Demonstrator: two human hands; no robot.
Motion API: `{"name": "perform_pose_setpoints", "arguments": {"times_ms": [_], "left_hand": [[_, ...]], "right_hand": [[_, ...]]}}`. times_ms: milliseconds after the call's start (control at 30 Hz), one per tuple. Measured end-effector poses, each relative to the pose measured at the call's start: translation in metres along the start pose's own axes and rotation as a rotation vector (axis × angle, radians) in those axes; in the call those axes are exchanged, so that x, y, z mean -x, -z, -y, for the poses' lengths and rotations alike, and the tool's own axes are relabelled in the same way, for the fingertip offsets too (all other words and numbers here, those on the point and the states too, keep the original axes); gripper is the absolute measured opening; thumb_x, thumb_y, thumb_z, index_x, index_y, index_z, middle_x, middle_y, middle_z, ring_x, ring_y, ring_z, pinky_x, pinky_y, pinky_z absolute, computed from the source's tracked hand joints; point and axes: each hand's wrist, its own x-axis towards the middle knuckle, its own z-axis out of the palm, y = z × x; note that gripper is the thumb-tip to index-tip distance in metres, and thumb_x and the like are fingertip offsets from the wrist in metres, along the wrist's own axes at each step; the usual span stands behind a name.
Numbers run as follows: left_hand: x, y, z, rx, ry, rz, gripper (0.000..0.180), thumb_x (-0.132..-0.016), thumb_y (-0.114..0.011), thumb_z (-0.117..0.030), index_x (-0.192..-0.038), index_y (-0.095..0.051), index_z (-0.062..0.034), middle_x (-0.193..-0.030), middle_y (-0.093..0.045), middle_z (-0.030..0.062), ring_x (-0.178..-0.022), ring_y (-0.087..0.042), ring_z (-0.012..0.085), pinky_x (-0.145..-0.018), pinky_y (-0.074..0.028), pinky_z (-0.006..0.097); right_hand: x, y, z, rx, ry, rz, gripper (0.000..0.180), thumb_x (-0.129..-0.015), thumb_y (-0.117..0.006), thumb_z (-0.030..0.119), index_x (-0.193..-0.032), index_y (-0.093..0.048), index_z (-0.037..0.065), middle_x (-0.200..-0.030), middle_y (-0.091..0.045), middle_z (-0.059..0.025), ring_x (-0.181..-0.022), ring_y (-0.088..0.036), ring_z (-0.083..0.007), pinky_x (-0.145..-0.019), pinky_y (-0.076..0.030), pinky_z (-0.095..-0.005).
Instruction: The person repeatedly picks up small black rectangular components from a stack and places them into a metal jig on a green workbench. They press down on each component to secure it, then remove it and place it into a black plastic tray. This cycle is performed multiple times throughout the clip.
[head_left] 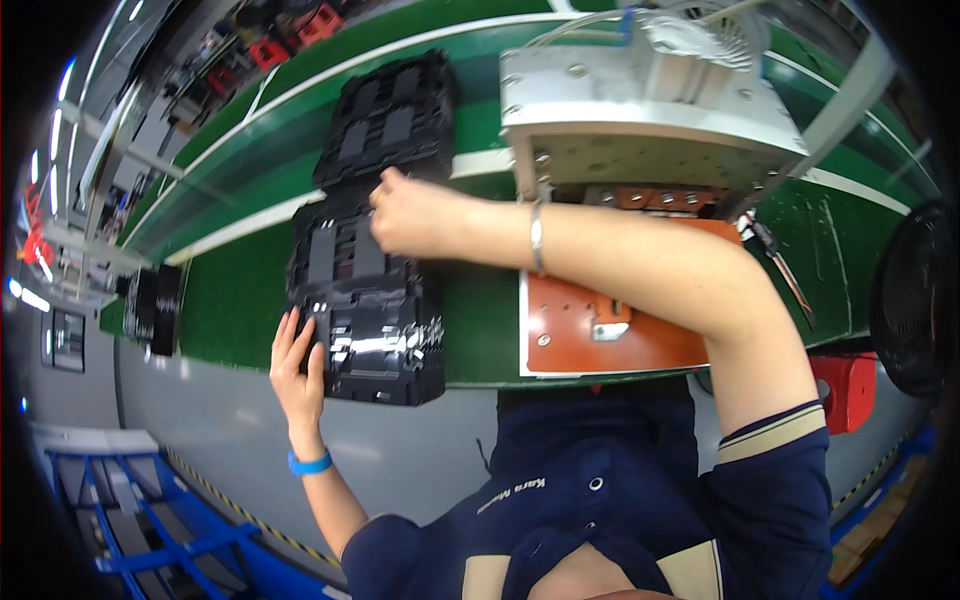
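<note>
Black moulded plastic trays with pockets lie in a row on the green bench. At the near end, a glossy black tray (pixel 385 345) reaches over the bench edge. My left hand (pixel 298 372) rests along its left side, fingers stretched out and apart. Above the middle black tray (pixel 322 250) is my right hand (pixel 425 217), its fingers curled together; what they hold, if anything, is hidden. My right forearm crosses over a metal fixture with an orange plate (pixel 570 330). A further black tray (pixel 390 120) sits beyond my right hand.
The metal press-like machine (pixel 600 95) stands at the back right, a fan on top. A pen-like tool (pixel 785 265) lies right of the orange plate. Another black part (pixel 153 308) sits at the bench's left end. A red stool (pixel 848 390) stands below right.
</note>
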Motion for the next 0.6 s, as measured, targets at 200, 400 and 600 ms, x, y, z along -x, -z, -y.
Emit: {"name": "perform_pose_setpoints", "arguments": {"times_ms": [200, 400, 600], "left_hand": [[-0.010, 0.023, -0.017, -0.061, -0.098, -0.086, 0.044, -0.089, -0.060, -0.019, -0.128, -0.060, -0.0010, -0.137, -0.054, 0.0198, -0.126, -0.050, 0.0368, -0.106, -0.037, 0.044], [-0.058, 0.024, -0.087, -0.023, -0.436, -0.149, 0.059, -0.095, -0.053, -0.047, -0.119, -0.065, 0.0051, -0.125, -0.061, 0.0231, -0.118, -0.057, 0.0382, -0.100, -0.043, 0.047], [-0.097, -0.003, -0.179, 0.043, -1.034, 0.072, 0.052, -0.091, -0.057, -0.051, -0.102, -0.071, -0.0023, -0.110, -0.069, 0.0191, -0.107, -0.065, 0.0348, -0.097, -0.045, 0.048]], "right_hand": [[0.051, 0.080, 0.020, 0.039, -0.016, -0.478, 0.020, -0.075, -0.064, 0.024, -0.082, -0.066, 0.005, -0.077, -0.062, -0.0046, -0.077, -0.059, -0.0183, -0.076, -0.049, -0.0351], [0.196, 0.155, 0.038, 0.035, -0.131, -0.389, 0.027, -0.070, -0.063, 0.009, -0.095, -0.071, 0.010, -0.090, -0.060, -0.0031, -0.074, -0.059, -0.0140, -0.061, -0.050, -0.0262], [0.262, 0.165, 0.037, -0.115, -0.426, -0.074, 0.028, -0.072, -0.065, 0.009, -0.100, -0.069, 0.004, -0.102, -0.064, -0.0090, -0.081, -0.067, -0.0181, -0.072, -0.057, -0.0299]]}}
